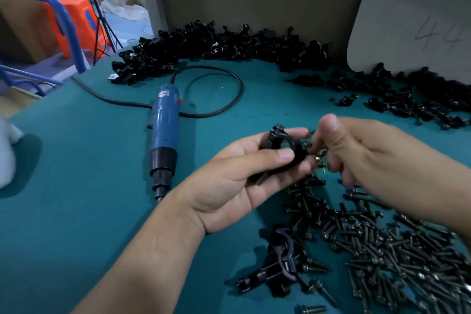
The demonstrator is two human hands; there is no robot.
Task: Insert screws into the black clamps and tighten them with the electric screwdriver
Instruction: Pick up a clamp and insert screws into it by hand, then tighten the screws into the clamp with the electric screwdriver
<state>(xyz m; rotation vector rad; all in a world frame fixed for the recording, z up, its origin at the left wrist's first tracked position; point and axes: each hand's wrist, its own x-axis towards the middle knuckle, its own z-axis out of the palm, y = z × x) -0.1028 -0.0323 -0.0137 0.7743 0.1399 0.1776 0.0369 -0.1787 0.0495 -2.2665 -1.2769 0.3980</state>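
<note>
A black clamp (285, 146) is gripped by the thumb and fingers of the left hand (237, 181) above the green table (76, 186). The right hand (362, 158) is curled just beside it, though whether a screw is pinched is lost in blur. The screw pile (382, 250) is partly covered by the right forearm, and the electric screwdriver (163, 132) is laid to the left.

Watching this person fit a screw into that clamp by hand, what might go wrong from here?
1. The right hand seems to pinch a screw at the black clamp gripped by the left hand; a slip could drop it into the loose screw pile below.
2. The electric screwdriver lies to the left, away from both hands; reaching for it might tip the untightened screw out.
3. Its cord loops across the table and could snag.
</note>
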